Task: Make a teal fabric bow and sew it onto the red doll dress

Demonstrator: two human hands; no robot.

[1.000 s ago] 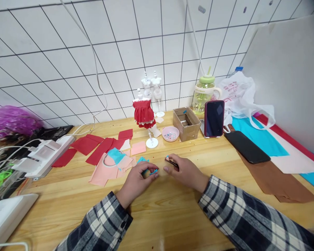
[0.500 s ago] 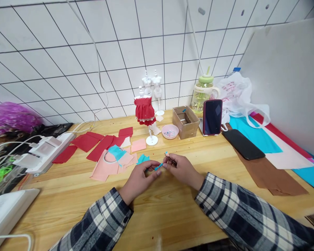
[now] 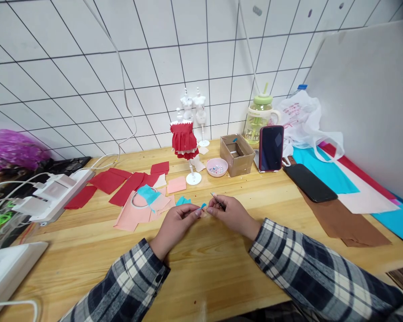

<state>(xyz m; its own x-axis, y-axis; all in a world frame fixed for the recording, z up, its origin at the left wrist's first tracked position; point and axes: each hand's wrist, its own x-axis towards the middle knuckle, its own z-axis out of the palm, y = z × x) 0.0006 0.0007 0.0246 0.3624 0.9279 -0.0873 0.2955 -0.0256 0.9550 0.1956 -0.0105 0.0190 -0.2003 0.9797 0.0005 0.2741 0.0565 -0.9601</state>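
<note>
the person's left hand [image 3: 174,223] pinches a small blue piece [image 3: 203,206] between thumb and forefinger, above the near middle of the wooden table [image 3: 208,268]. the right hand [image 3: 233,215], just beside it, has its fingers closed round a dark slim tool [image 3: 219,204] whose tip points to the far left; whether those fingertips also touch the blue piece cannot be told. a blue scrap [image 3: 183,201] lies just beyond the left hand, with pink sheets [image 3: 130,217] to its left. farther off stand a red dress [image 3: 184,139] on a white stand [image 3: 194,179], a pink bowl [image 3: 217,167] and a cardboard box [image 3: 242,162].
</note>
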